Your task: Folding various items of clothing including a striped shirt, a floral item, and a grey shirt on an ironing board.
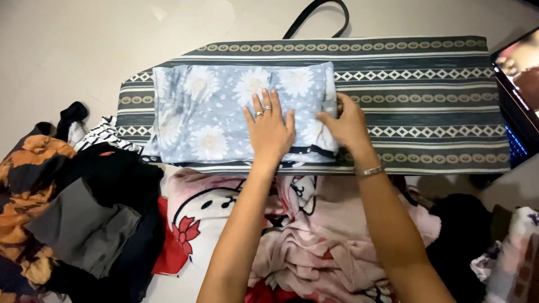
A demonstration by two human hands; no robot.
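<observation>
The pale floor (84, 45) carries a striped patterned mat (426, 106) at the far side. Directly on the floor, nearer the camera, lies a clothing heap (112, 224); a laptop (519, 90) rests at right.
</observation>
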